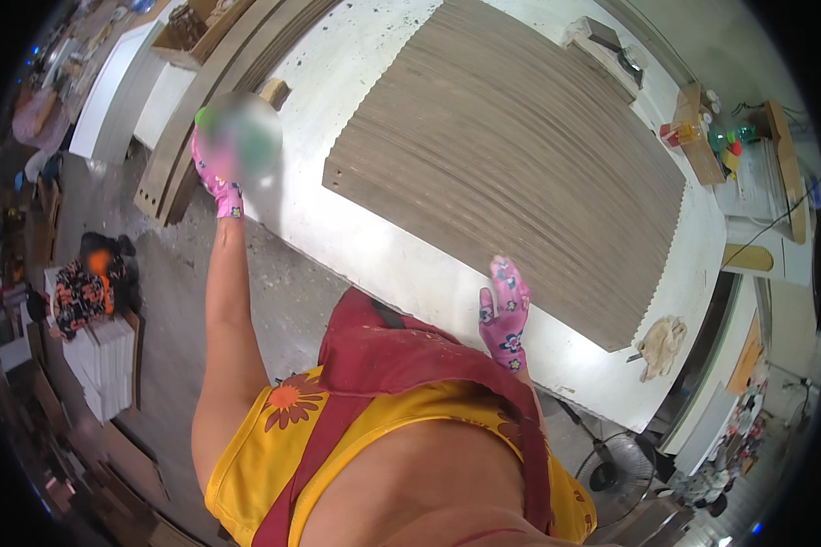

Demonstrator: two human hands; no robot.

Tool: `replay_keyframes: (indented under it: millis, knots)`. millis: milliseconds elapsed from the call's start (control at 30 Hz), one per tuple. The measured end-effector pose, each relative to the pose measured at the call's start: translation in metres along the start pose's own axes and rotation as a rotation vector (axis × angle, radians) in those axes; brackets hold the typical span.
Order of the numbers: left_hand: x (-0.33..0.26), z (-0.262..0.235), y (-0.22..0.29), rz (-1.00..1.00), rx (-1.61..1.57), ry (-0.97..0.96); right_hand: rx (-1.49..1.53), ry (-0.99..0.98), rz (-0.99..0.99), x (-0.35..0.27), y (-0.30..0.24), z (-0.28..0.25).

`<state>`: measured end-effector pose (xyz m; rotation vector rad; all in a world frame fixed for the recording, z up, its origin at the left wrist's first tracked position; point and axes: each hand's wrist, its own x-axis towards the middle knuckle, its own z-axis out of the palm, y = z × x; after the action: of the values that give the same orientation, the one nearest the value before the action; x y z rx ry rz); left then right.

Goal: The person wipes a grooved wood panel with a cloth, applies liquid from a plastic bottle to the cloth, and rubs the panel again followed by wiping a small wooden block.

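My left hand [217,182], in a pink flowered glove, reaches out over the left edge of the white table. A blurred round patch covers its fingers and a green thing [258,150] at them, whose kind I cannot make out. My right hand [508,317], in a matching glove, is open, thumb apart from the fingers, and holds nothing. Its fingertips are at the near edge of a wide row of grey-brown wooden strips [511,164], laid side by side. Small holes show at the strips' left corner.
Long brown boards [237,68] lie along the table's left side, near a small wood block [274,92]. A crumpled cloth [663,348] is on the white table [374,239] at right. A fan [616,469] stands below. Another person [91,283] is at far left beside stacked white panels [100,369].
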<state>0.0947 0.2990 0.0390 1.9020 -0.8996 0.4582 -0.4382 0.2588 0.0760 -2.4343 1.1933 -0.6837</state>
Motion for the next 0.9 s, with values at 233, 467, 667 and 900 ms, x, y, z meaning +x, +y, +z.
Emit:
replay_keyframes:
  millis: [233, 467, 667, 900]
  knots:
    - [0.026, 0.012, 0.034, -0.291, -0.541, -0.003, 0.105, -0.045, 0.077, -0.026, -0.010, 0.020]
    - [0.093, 0.030, 0.097, -0.394, -1.198, -0.334, 0.016, -0.033, 0.174, -0.034, -0.001, 0.034]
    - [0.142, 0.193, 0.135, -0.148, -0.861, -0.241, 0.221, 0.076, 0.375, -0.076, 0.029, 0.077]
    - [0.215, 0.342, 0.113, 0.024, -0.792, -0.332, -0.079, -0.002, 0.143, -0.062, 0.029, 0.057]
